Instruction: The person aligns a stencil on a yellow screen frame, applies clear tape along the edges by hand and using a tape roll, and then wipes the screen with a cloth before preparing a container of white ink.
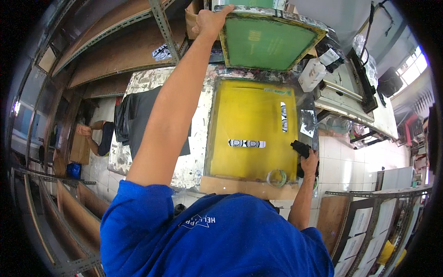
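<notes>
My left hand point(213, 22) reaches far forward, its fingers closed over the top left corner of a framed green printing screen point(263, 44), which stands tilted up at the back of the table. Below it lies a flat yellow screen-like panel point(244, 115). Two patterned black-and-white strips rest on this panel, one crosswise strip point(247, 143) and one lengthwise strip point(284, 117). At the panel's right edge, my right hand point(310, 162) grips a bunched black cloth point(301, 148). A roll of clear tape point(276, 177) sits at the panel's near right corner.
Black sheets point(143, 115) cover part of the paint-marked table point(198, 111). A white jug point(313, 75) stands at the back right, beside a bench with a metal frame point(344, 94). Shelving point(120, 55) lines the left. Another person's arm point(95, 138) shows beyond the table's left side.
</notes>
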The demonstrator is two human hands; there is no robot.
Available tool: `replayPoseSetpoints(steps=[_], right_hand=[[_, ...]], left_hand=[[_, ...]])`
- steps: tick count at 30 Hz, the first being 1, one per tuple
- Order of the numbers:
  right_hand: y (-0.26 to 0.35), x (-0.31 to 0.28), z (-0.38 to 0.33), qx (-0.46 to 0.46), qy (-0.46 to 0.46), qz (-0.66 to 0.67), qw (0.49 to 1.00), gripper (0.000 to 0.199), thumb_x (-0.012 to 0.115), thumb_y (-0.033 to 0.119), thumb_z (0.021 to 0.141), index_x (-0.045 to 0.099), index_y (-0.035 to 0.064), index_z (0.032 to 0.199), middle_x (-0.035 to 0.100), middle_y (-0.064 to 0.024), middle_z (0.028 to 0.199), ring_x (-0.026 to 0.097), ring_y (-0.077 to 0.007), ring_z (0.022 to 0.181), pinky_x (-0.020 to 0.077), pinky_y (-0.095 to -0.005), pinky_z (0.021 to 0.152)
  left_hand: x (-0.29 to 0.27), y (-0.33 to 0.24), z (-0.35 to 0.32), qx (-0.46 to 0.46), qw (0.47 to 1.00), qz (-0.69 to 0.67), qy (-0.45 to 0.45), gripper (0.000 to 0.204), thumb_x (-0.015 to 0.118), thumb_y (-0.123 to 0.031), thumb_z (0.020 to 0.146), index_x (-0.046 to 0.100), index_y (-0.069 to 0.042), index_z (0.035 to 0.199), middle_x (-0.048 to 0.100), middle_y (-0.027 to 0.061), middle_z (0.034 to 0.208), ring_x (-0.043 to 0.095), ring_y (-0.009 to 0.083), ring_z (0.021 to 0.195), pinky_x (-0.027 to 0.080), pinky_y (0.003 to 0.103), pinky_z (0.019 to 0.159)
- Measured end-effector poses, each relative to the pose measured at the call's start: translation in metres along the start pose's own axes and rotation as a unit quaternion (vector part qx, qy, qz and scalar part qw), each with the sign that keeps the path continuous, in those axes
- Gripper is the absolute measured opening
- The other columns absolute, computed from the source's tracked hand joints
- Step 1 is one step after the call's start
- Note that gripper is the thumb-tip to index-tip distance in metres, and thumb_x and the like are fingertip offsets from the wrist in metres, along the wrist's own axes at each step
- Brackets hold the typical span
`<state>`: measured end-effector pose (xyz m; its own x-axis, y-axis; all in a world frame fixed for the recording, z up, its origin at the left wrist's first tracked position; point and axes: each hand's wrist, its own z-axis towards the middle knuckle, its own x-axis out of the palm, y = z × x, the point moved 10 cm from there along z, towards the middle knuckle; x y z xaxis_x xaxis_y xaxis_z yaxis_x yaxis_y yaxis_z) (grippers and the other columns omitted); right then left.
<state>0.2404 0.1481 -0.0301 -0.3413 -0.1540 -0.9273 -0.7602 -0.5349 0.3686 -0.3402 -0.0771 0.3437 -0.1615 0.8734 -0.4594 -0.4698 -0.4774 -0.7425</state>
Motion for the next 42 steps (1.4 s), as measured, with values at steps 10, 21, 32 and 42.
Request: replayPoseSetpoints(steps=[10,21,32,42], right_hand=[[0.042,-0.051,-0.017,-0.005,-0.016,0.028,0.999,0.073,0.079,0.012,0.071,0.052,0.0026,0.138,0.047,-0.0315,0.140,0.047,-0.0489,0.128,0.0423,-0.0497,0.109],[0.122,-0.063,-0.165,-0.152,0.129,0.039,0.979,0.049,0.083,0.009,0.061,0.072,0.0059,0.109,0.065,-0.0180,0.109,0.055,-0.0378,0.107,0.0472,-0.0454,0.094],[0.147,-0.081,-0.158,-0.212,0.005,0.122,0.970,0.025,0.076,0.001,0.067,0.068,0.0073,0.089,0.066,-0.0086,0.090,0.055,-0.0365,0.096,0.0448,-0.0454,0.082],[0.147,-0.137,-0.103,-0.205,-0.083,0.128,0.967,0.017,0.076,0.007,0.072,0.071,0.0068,0.088,0.064,-0.0084,0.088,0.053,-0.0317,0.090,0.0455,-0.0424,0.078]], left_hand=[[0.049,-0.003,0.083,-0.018,0.990,0.131,0.055,0.091,0.062,-0.087,0.068,0.075,0.001,0.091,0.074,0.0140,0.094,0.072,0.0273,0.090,0.052,0.045,0.085],[0.095,-0.003,0.106,-0.081,0.989,0.046,0.117,0.085,0.058,-0.074,0.084,0.066,0.001,0.124,0.064,0.0225,0.129,0.059,0.0386,0.123,0.042,0.052,0.103],[0.061,0.021,0.113,0.054,0.991,-0.091,0.088,0.072,0.064,-0.053,0.089,0.053,-0.006,0.142,0.069,0.0178,0.117,0.063,0.0354,0.112,0.045,0.045,0.100],[0.048,0.020,-0.081,0.166,0.930,-0.264,0.196,0.071,0.074,-0.017,0.090,0.041,0.002,0.149,0.066,0.0109,0.110,0.063,0.0167,0.095,0.052,0.030,0.083]])
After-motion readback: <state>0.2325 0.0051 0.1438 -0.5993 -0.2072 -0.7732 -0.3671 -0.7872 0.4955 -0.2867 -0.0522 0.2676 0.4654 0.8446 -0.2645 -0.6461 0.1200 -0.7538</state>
